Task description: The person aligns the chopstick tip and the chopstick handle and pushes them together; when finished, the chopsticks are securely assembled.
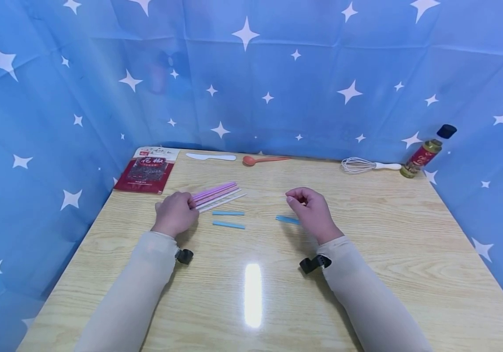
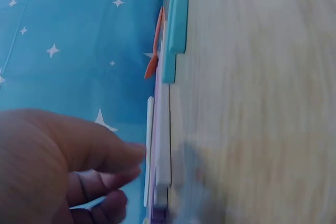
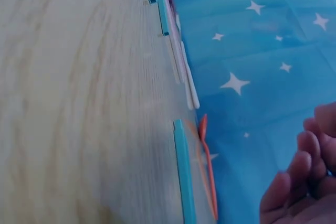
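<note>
My left hand (image 1: 174, 214) is at the near left ends of a fan of long pink sticks (image 1: 217, 189) and white sticks (image 1: 225, 199). In the left wrist view, its thumb and fingers are loosely bent, with nothing between them. Two short blue sticks (image 1: 228, 225) lie to the right of that hand, roughly parallel. My right hand (image 1: 313, 214) hovers over another blue piece (image 1: 286, 219) and partly covers its right end in the head view. Its fingers curl loosely and hold nothing, as the right wrist view shows.
Along the table's back edge lie a red spice packet (image 1: 146, 171), a white knife (image 1: 211, 157), an orange spoon (image 1: 262, 160) and a whisk (image 1: 368, 165). A dark-capped bottle (image 1: 423, 155) stands at the back right corner. A starry blue curtain (image 1: 251, 88) hangs behind.
</note>
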A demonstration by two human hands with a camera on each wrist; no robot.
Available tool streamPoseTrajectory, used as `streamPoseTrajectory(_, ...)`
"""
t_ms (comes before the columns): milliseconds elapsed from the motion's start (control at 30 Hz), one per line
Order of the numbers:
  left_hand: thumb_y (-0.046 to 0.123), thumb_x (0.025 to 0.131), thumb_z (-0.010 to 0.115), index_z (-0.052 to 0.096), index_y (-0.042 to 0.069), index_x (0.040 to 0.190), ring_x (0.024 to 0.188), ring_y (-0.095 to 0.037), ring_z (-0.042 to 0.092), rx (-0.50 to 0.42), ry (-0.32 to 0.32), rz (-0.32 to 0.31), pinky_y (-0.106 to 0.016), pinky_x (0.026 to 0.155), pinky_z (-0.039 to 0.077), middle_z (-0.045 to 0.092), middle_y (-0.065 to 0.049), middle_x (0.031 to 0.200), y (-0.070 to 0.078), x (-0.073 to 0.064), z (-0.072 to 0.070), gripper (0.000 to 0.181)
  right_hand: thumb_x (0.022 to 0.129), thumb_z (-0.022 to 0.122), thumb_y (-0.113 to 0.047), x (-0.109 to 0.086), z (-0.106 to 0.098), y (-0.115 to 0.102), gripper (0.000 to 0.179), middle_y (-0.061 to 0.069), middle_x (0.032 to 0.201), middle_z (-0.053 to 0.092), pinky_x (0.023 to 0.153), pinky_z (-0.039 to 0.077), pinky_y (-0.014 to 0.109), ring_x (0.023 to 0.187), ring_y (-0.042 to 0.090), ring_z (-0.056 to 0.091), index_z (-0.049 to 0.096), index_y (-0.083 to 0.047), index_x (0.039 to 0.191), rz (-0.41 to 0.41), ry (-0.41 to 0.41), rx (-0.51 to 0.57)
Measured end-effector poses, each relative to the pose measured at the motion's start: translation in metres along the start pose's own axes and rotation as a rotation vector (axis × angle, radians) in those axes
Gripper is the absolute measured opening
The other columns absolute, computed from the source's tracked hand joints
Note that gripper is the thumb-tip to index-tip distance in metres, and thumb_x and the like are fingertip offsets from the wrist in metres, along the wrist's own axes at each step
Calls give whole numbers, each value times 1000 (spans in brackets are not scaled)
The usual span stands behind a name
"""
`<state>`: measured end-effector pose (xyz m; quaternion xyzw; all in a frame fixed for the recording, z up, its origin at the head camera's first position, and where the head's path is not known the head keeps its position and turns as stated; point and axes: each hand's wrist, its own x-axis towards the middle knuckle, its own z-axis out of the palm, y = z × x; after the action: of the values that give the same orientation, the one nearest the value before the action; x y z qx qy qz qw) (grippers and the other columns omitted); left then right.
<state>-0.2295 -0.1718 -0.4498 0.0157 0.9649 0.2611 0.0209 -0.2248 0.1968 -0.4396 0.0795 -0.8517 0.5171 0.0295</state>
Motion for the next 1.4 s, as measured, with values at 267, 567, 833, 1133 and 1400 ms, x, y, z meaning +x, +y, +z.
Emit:
streamPoseTrajectory(267, 21, 99, 73, 79, 14, 110, 89, -19, 58, -76, -110, 270, -47, 93, 43, 67, -1, 97, 22, -7, 13, 15, 102, 67, -19, 2, -6, 5, 12, 5, 94, 65, 74, 47, 37, 83, 23, 55, 75, -11, 105, 113, -247, -265)
streamPoseTrajectory(567, 21, 97, 76, 80, 19, 115, 80, -15, 54, 37, -185, 273, -52, 94, 36, 64, 4, 86, 32, -12, 20, 18, 99, 70, -14, 1, -7, 8, 4, 5, 88, 63, 68, 44, 35, 75, 21, 54, 72, -11, 97, 144, -343, -409)
streamPoseTrajectory(833, 16, 94, 77, 73, 22, 92, 77, -14, 54, 55, -208, 311, -57, 98, 35, 63, 7, 80, 31, -13, 20, 7, 96, 72, -11, 1, -7, 10, 8, 1, 87, 64, 71, 45, 34, 78, 19, 55, 71, -13, 89, 135, -363, -465)
streamPoseTrajectory(1133, 15, 97, 71, 70, 17, 93, 82, -14, 59, -35, -124, 327, -45, 91, 48, 68, 4, 90, 32, -12, 24, 5, 102, 65, -13, -1, -6, 3, 10, 4, 86, 63, 67, 45, 34, 74, 20, 54, 67, -10, 93, 125, -367, -502)
streamPoseTrajectory(1400, 14, 105, 65, 68, 14, 103, 86, -18, 55, -387, -88, 364, -35, 76, 48, 63, 0, 93, 37, -14, 22, 3, 107, 62, -14, -5, -2, -14, 6, 5, 91, 61, 68, 46, 35, 78, 22, 54, 67, -11, 108, -23, -295, -239)
